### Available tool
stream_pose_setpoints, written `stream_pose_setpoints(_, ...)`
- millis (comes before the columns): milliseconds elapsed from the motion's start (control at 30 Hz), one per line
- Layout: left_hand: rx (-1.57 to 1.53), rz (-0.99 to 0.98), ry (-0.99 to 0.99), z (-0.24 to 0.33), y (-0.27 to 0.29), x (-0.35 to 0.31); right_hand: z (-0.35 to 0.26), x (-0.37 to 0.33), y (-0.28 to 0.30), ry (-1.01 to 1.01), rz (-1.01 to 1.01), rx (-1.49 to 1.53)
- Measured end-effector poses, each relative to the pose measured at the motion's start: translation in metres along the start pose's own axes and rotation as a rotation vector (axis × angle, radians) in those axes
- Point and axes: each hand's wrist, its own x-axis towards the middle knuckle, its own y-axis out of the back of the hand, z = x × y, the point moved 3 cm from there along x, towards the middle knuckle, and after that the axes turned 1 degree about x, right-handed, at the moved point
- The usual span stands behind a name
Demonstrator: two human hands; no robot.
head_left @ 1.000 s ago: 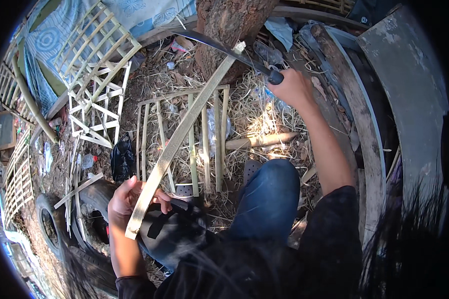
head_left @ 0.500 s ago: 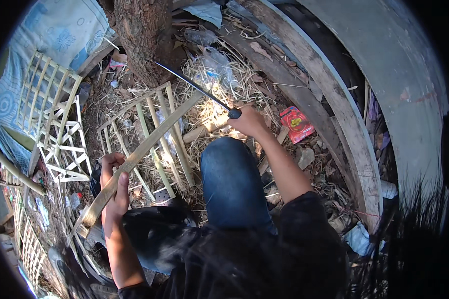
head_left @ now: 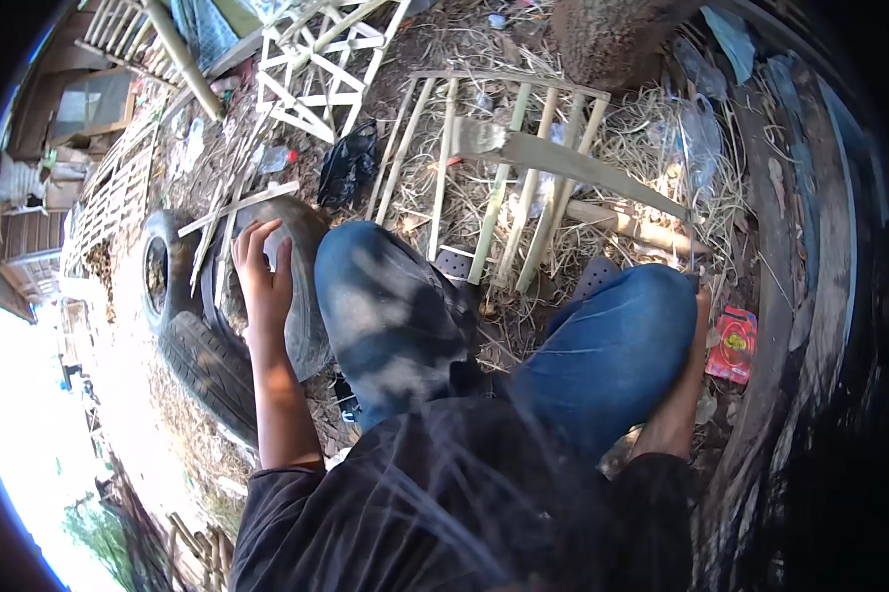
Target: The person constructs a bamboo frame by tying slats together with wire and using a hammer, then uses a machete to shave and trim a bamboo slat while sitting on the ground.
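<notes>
Bamboo split strip (head_left: 592,170) now lies on the slatted bamboo frame (head_left: 484,178); we've released it. Left hand (head_left: 263,276) open on grey tyre (head_left: 301,286); right hand's grip hidden behind knee.

I see long flat bamboo strip (head_left: 588,168) lying slantwise across bamboo lattice frame (head_left: 484,168) on straw, unheld.
</notes>
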Motion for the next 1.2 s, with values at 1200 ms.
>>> stream_pose_setpoints(1200,-1.997,0.279,0.538,-0.023,-0.058,0.015,0.055,-0.124,0.027,-0.094,0.031,0.043)
